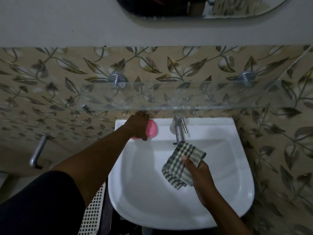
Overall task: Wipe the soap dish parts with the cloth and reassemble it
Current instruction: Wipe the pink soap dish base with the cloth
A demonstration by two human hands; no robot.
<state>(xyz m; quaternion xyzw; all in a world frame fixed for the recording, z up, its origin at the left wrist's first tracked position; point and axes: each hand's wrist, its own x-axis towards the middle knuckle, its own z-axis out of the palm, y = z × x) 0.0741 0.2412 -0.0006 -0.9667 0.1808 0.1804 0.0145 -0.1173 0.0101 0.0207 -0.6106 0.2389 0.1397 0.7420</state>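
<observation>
A pink soap dish (152, 128) sits on the back left corner of a white sink (233, 167), on the flat ledge just left of the tap. Your left hand (138, 127) reaches out over it with the arm stretched forward, palm down, covering most of the dish so that only its rounded right side and a sliver at the lower left show. The thumb points down toward the front edge of the dish; the fingers of this hand are hidden past the knuckles, under the shelf edge, so you cannot tell whether they are spread or closed on the dish.

Your right hand (199, 173) hovers above the basin, nearer to you and to the right. It holds a folded cloth (181, 165) with a green and cream check; the thumb presses on top of the cloth and the fingers curl beneath it, pinching it. The cloth's free corners hang toward the left and toward the tap.

A chrome tap (177, 128) stands at the middle of the back ledge, its spout pointing into the basin. Just above the sink runs a clear glass shelf (220, 99), fixed to a leaf-patterned wall by round metal brackets. A metal towel bar (38, 152) juts from the wall at far left. The bottom edge of a mirror (203, 7) shows at the top.
</observation>
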